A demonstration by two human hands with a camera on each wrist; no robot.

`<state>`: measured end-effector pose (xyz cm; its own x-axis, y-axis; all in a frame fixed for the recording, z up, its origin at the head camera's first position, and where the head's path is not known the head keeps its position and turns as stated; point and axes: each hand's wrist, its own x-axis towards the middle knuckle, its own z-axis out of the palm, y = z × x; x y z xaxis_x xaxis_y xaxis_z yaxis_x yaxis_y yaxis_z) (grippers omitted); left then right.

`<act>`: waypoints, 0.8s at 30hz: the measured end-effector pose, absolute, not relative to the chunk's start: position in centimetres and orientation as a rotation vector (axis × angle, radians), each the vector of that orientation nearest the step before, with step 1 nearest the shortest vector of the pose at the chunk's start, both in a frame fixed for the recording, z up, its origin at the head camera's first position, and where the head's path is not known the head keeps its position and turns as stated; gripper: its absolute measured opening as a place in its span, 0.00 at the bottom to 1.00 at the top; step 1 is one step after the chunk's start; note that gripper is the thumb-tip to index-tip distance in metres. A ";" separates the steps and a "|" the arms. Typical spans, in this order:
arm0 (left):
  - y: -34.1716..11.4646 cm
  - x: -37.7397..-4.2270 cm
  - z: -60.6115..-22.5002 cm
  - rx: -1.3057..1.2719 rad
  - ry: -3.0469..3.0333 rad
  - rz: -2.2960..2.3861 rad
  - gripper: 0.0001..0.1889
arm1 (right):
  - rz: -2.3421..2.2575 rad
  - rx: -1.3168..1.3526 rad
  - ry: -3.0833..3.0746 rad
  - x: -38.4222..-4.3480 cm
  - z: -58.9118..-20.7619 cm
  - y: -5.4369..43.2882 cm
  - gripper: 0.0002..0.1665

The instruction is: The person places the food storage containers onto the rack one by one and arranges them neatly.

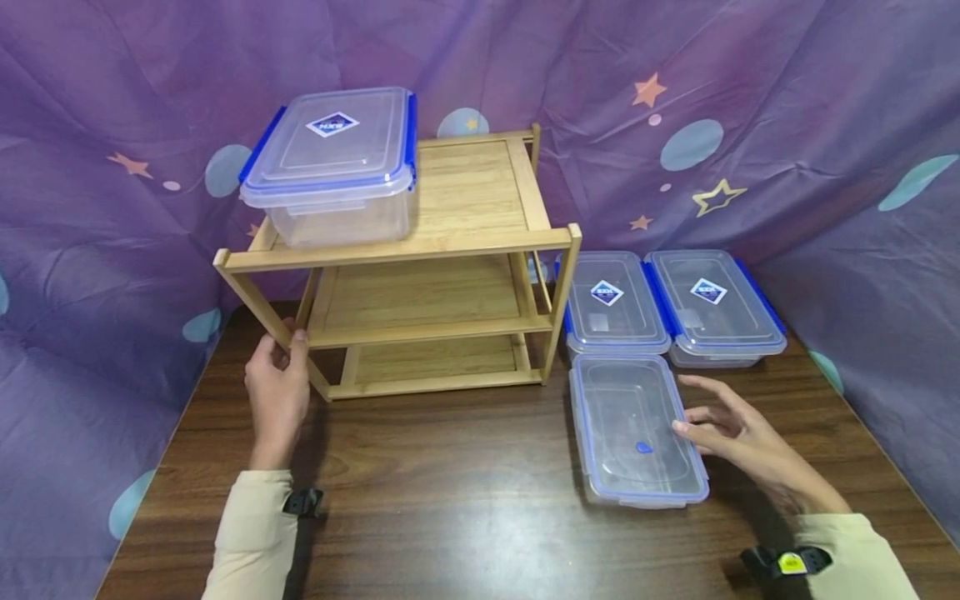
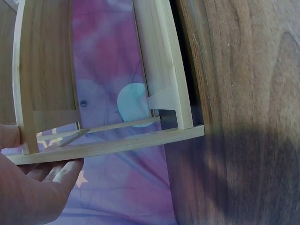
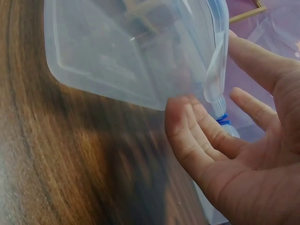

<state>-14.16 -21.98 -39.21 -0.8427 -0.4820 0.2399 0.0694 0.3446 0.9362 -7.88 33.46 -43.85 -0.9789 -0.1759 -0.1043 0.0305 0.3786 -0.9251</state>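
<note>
Well, left grip (image 1: 277,396) clamped on slim-framed wooden rack (image 1: 472,192), right grip (image 1: 738,437) (fingers apart) beside rectangular, translucent plastic box (image 1: 622,433).

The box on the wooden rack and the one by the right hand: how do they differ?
The rack box has bright blue side clips; the near box has clear ones. The rack box bears a diamond label; the near box shows a small blue spot instead. Both are see-through and lidded.

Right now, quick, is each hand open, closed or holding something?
Left hand: closed, holding the wooden rack by its front left leg.
Right hand: open, beside the front container.
</note>
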 end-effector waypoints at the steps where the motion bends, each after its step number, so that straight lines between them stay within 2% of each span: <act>1: -22.0 -14.1 -39.2 0.356 -2.129 -1.522 0.21 | -1.648 -0.119 2.444 -7.9 -43.8 33.4 0.41; 13: -22.1 -14.3 -39.4 0.369 -2.158 -1.480 0.22 | -1.722 -0.115 2.321 -8.4 -44.3 33.1 0.43; 24: -22.0 -14.2 -39.3 0.359 -2.151 -1.475 0.22 | -1.782 -0.112 2.219 -8.8 -44.3 33.1 0.39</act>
